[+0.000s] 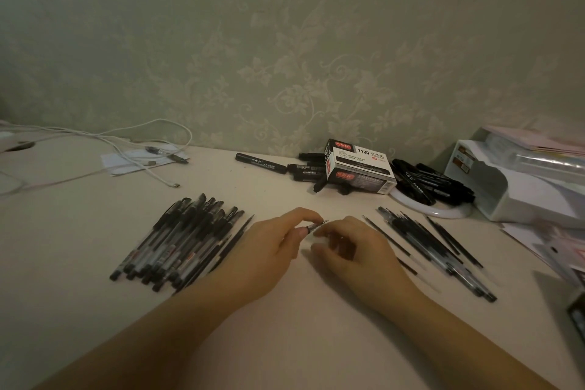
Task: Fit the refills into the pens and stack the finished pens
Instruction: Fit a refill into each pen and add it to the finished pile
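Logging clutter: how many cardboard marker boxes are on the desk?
1: the marker box lies at the back by the wall, among loose black markers. Others may be hidden.

The pale tabletop carries several groups of things. At about 9 o'clock lies a heap of capped pens, side by side. At 3 o'clock lies a looser pile of refills and clear barrels. At 12 o'clock a printed box rests among black markers; one single marker lies just left of it. At 10 o'clock white cables cross a paper sheet. At 2 o'clock stands a white organizer.
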`<state>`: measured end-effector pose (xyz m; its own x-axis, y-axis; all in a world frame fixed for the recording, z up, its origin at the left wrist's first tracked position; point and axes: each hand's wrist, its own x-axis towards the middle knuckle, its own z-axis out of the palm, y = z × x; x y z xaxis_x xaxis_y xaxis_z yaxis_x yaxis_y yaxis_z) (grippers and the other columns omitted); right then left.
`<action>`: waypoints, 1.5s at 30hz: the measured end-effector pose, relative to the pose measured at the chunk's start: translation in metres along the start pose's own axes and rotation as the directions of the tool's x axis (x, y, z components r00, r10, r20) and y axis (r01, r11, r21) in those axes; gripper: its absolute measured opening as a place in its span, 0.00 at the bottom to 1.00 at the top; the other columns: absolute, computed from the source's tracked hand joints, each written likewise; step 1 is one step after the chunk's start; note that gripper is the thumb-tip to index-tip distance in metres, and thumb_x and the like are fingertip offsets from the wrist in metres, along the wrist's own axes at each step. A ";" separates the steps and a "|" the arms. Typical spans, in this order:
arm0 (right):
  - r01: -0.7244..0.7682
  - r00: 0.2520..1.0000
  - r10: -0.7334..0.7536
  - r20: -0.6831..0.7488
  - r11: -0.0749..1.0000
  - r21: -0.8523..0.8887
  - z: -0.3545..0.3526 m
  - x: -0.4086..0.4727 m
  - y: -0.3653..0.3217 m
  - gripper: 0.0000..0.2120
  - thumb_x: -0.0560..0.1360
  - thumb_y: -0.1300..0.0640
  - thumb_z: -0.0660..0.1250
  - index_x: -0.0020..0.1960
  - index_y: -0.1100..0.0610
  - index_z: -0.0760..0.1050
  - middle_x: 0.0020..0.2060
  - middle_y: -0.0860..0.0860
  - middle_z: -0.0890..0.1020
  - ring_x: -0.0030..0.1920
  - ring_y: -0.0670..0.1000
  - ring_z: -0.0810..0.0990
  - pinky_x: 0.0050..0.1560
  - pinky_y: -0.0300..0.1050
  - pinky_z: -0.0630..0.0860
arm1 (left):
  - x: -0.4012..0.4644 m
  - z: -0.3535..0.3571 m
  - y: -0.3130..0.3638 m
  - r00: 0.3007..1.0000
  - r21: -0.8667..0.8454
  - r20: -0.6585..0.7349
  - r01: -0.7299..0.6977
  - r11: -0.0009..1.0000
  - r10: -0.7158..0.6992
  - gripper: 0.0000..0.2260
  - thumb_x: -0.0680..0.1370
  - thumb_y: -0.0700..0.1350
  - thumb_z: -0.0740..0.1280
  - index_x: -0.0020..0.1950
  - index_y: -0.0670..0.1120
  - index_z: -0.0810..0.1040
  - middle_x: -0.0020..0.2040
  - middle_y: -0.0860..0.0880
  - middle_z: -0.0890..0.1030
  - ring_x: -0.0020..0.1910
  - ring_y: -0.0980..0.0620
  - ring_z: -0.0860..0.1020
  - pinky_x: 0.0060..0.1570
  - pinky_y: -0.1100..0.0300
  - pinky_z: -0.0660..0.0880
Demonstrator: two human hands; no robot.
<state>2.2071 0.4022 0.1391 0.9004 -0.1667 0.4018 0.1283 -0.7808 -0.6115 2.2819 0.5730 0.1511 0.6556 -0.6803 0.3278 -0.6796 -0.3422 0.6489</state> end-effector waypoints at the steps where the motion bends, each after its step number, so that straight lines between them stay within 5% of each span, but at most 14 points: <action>1: -0.025 0.999 0.028 -0.034 0.997 0.078 -0.001 0.000 -0.002 0.04 0.75 0.48 0.71 0.50 0.43 0.80 0.41 0.43 0.80 0.42 0.42 0.78 0.43 0.31 0.74 | 0.001 0.000 -0.001 1.000 -0.050 -0.016 0.002 0.999 -0.003 0.13 0.83 0.48 0.55 0.62 0.63 0.72 0.34 0.55 0.74 0.32 0.60 0.71 0.35 0.61 0.72; 5: -0.172 0.982 0.186 0.019 0.861 0.479 -0.008 0.002 -0.012 0.05 0.77 0.50 0.69 0.50 0.45 0.84 0.42 0.45 0.86 0.43 0.42 0.83 0.42 0.31 0.76 | 0.003 0.005 -0.002 0.999 -0.191 -0.042 -0.026 0.981 0.018 0.16 0.83 0.47 0.56 0.63 0.68 0.72 0.36 0.55 0.75 0.34 0.60 0.71 0.36 0.63 0.72; 9: -0.293 0.952 0.272 0.138 0.690 0.662 -0.007 0.002 -0.014 0.06 0.76 0.53 0.69 0.49 0.48 0.85 0.45 0.48 0.87 0.43 0.42 0.83 0.43 0.35 0.77 | 0.003 0.007 0.000 0.998 -0.236 -0.039 -0.064 0.970 0.056 0.18 0.83 0.45 0.56 0.67 0.65 0.72 0.35 0.57 0.74 0.33 0.63 0.71 0.37 0.69 0.69; 12: -0.306 0.945 0.284 0.162 0.594 0.744 -0.006 0.005 -0.012 0.09 0.72 0.50 0.70 0.50 0.49 0.85 0.48 0.50 0.87 0.46 0.46 0.84 0.46 0.39 0.77 | 0.002 0.007 0.002 0.997 -0.198 -0.036 -0.074 0.977 0.068 0.19 0.83 0.46 0.55 0.69 0.66 0.68 0.36 0.56 0.74 0.35 0.62 0.71 0.36 0.64 0.71; 14: -0.272 0.940 0.317 0.123 0.486 0.831 -0.009 0.010 -0.009 0.08 0.75 0.53 0.68 0.49 0.53 0.84 0.48 0.53 0.86 0.47 0.50 0.85 0.44 0.38 0.79 | 0.000 0.006 0.003 0.998 -0.167 -0.034 -0.061 0.984 0.056 0.18 0.83 0.47 0.55 0.70 0.65 0.66 0.37 0.54 0.74 0.34 0.59 0.71 0.38 0.58 0.73; 18: -0.142 0.874 0.476 -0.103 0.451 0.881 -0.029 0.020 0.003 0.08 0.83 0.58 0.59 0.50 0.56 0.77 0.42 0.52 0.87 0.40 0.48 0.85 0.38 0.37 0.80 | 0.000 0.005 0.000 0.998 -0.073 -0.068 -0.022 0.997 0.017 0.15 0.83 0.50 0.54 0.69 0.60 0.66 0.36 0.55 0.74 0.31 0.62 0.70 0.31 0.68 0.69; 20: -0.150 0.841 0.492 -0.224 0.610 0.778 -0.037 0.022 0.011 0.07 0.82 0.56 0.60 0.51 0.54 0.77 0.36 0.48 0.85 0.35 0.44 0.82 0.36 0.37 0.78 | 0.000 0.004 -0.001 0.995 -0.058 -0.097 -0.001 0.998 -0.004 0.14 0.83 0.49 0.55 0.67 0.58 0.69 0.36 0.52 0.75 0.29 0.61 0.69 0.29 0.69 0.67; 24: -0.281 0.894 0.339 -0.291 0.933 0.224 -0.041 0.017 0.028 0.06 0.80 0.53 0.66 0.52 0.48 0.81 0.40 0.43 0.82 0.39 0.40 0.78 0.40 0.34 0.70 | 0.000 0.004 -0.004 0.990 0.054 -0.141 0.036 0.998 -0.028 0.12 0.83 0.49 0.54 0.63 0.57 0.72 0.35 0.53 0.75 0.29 0.60 0.69 0.32 0.63 0.67; 29: -0.211 0.966 0.138 -0.219 0.912 -0.352 -0.037 0.009 0.034 0.06 0.79 0.56 0.68 0.52 0.53 0.83 0.43 0.46 0.79 0.43 0.45 0.75 0.42 0.39 0.71 | 0.001 0.001 -0.004 0.983 0.131 -0.180 0.063 0.989 -0.039 0.11 0.83 0.49 0.56 0.61 0.55 0.74 0.35 0.60 0.71 0.36 0.63 0.72 0.37 0.65 0.65; 32: -0.214 0.969 0.135 -0.208 0.876 -0.432 -0.036 0.007 0.035 0.07 0.79 0.56 0.67 0.52 0.54 0.84 0.46 0.50 0.80 0.47 0.51 0.76 0.49 0.47 0.73 | 0.002 -0.005 -0.006 0.969 0.209 -0.235 0.127 0.970 -0.076 0.10 0.82 0.52 0.58 0.62 0.54 0.71 0.40 0.59 0.74 0.39 0.61 0.74 0.38 0.64 0.69; 37: -0.221 0.970 0.137 -0.200 0.843 -0.490 -0.035 0.007 0.035 0.09 0.80 0.55 0.64 0.52 0.54 0.83 0.46 0.49 0.79 0.49 0.51 0.75 0.46 0.45 0.71 | 0.002 -0.027 -0.014 0.883 0.381 -0.412 0.390 0.838 -0.224 0.09 0.78 0.53 0.64 0.54 0.51 0.69 0.45 0.54 0.76 0.40 0.55 0.73 0.36 0.61 0.67; 45: -0.099 0.958 -0.025 -0.287 0.907 -0.409 -0.032 0.006 0.019 0.09 0.78 0.56 0.68 0.56 0.55 0.83 0.49 0.50 0.81 0.49 0.53 0.78 0.49 0.51 0.76 | -0.002 -0.037 -0.014 0.889 0.552 -0.328 0.456 0.698 -0.320 0.09 0.78 0.52 0.63 0.44 0.51 0.66 0.41 0.53 0.72 0.39 0.54 0.72 0.33 0.61 0.64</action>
<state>2.2019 0.3671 0.1514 0.7398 -0.3130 0.5956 -0.1426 -0.9380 -0.3158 2.3028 0.6030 0.1669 0.9083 -0.2822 0.3089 -0.3577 -0.9067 0.2234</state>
